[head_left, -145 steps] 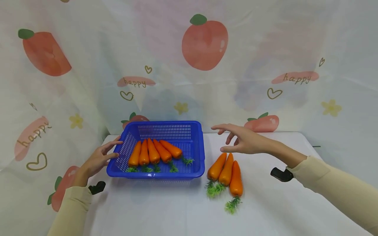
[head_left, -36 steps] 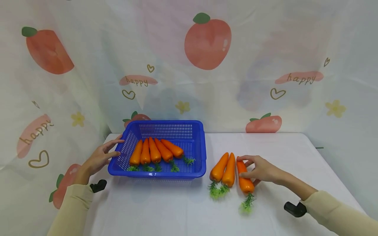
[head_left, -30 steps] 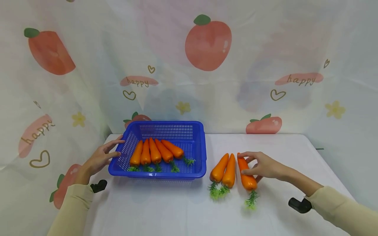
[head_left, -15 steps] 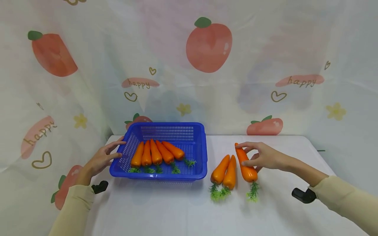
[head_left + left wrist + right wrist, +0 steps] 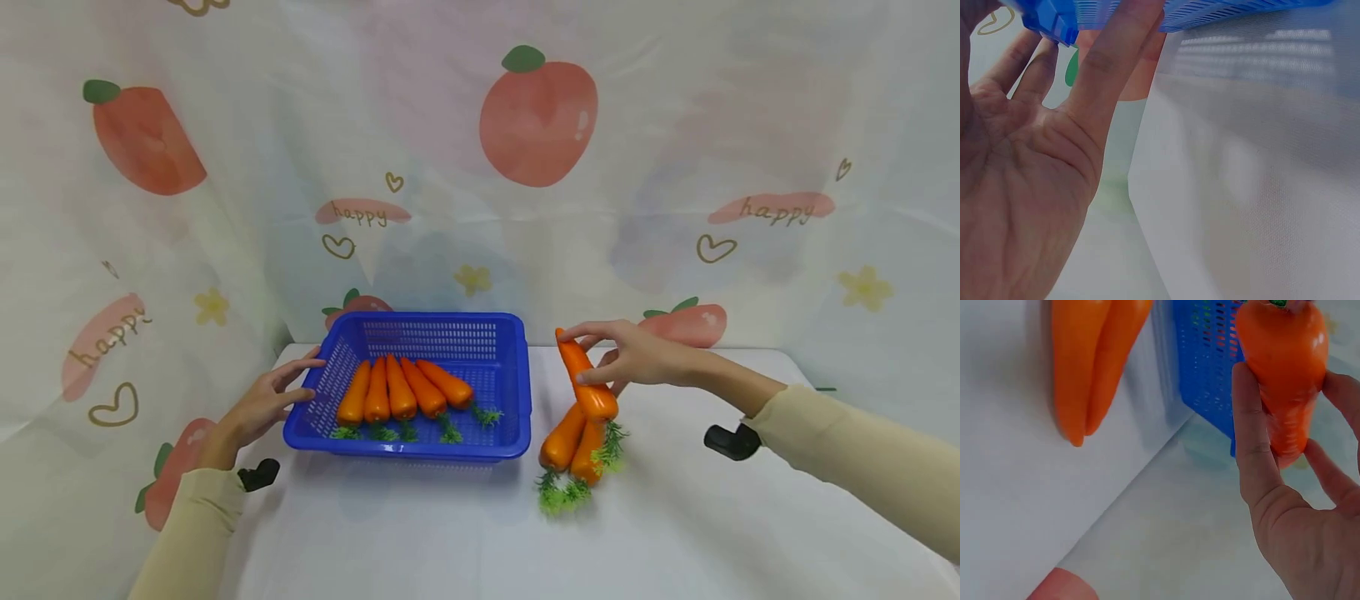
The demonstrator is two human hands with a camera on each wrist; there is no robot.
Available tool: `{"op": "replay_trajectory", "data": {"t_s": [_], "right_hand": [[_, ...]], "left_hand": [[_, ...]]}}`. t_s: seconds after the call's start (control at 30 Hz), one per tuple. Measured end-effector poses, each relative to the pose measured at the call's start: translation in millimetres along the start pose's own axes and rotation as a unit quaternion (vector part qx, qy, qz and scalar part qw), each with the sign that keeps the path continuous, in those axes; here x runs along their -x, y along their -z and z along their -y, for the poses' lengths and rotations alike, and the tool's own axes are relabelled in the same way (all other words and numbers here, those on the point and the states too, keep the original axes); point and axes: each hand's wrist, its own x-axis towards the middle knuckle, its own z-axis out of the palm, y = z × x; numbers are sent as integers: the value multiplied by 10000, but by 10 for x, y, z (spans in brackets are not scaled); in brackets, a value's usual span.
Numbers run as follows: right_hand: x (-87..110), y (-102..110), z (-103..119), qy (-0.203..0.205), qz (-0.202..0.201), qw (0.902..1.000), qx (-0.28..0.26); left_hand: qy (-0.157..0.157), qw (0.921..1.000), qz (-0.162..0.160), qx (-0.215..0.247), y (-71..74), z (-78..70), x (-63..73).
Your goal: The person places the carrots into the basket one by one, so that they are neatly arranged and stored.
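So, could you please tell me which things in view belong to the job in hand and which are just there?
Part of the job:
blue basket, touched by the left hand
five carrots inside it
carrot held by the right hand
two loose carrots

Only surroundings:
white table
printed backdrop
black wrist pieces

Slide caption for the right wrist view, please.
Right hand holds a carrot near the blue basket, two more carrots lying together on the white table.

Head view looks forward and down from above; both wrist views, much closer, also catch the basket point(image 5: 408, 448)
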Motion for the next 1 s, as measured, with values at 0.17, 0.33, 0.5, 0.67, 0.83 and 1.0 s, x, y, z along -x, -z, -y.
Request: {"op": "replay_trajectory", "data": {"t_s": [0.17, 0.33, 0.5, 0.67, 0.83, 1.0], "right_hand": [[-313, -21, 195, 287, 167, 9994, 44], [-645, -98, 375, 465, 280, 9985, -13], [-977, -217, 531, 593, 309, 9977, -125], [-1311, -381, 663, 652, 279, 9971, -270], [-1629, -591, 771, 664, 413, 9956, -522], [-1917, -824, 852, 665, 546, 9933, -767]], "left_hand": [[3, 10000, -16, 3, -6, -25, 14], [-36, 10000, -9, -14, -9, -39, 21], [-30, 10000, -1, -7, -11, -42, 20], [16, 10000, -40, 47, -2, -18, 1], [59, 9999, -42, 137, -2, 0, -8], [53, 9997, -32, 219, 3, 21, -15]]}}
